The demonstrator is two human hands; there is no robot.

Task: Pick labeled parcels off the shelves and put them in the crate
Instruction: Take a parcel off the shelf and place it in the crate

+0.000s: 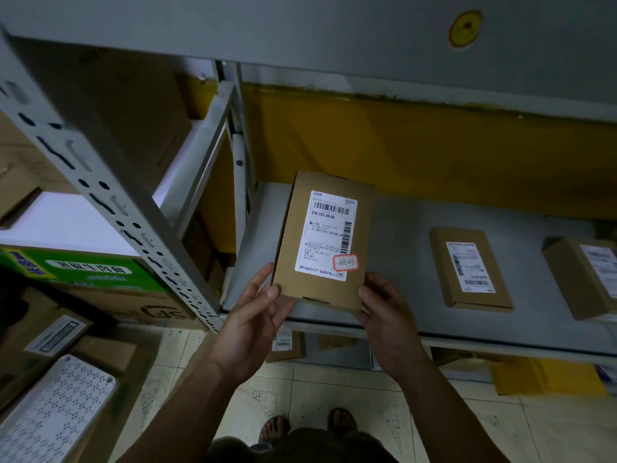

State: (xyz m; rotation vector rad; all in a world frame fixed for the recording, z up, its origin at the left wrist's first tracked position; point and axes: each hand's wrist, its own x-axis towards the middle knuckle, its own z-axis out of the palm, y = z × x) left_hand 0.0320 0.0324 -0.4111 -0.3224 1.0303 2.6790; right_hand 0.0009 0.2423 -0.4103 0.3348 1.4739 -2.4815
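A small brown cardboard parcel point(300, 208) with a white shipping label and a red-framed sticker is held up in front of the grey shelf point(394, 228). My left hand point(257, 315) grips its lower left corner, thumb on the front face. My right hand point(384, 312) grips its lower right corner. Two more labeled brown parcels lie flat on the shelf: one point(470, 269) in the middle and one point(584, 275) at the right edge. No crate is plainly visible.
A perforated grey shelf upright point(110, 195) slants across the left. Beyond it stand a green printed carton point(83, 272) and brown boxes. A white perforated panel point(53, 409) lies at lower left. Small parcels point(287, 342) sit under the shelf. A tiled floor point(317, 389) and my feet are below.
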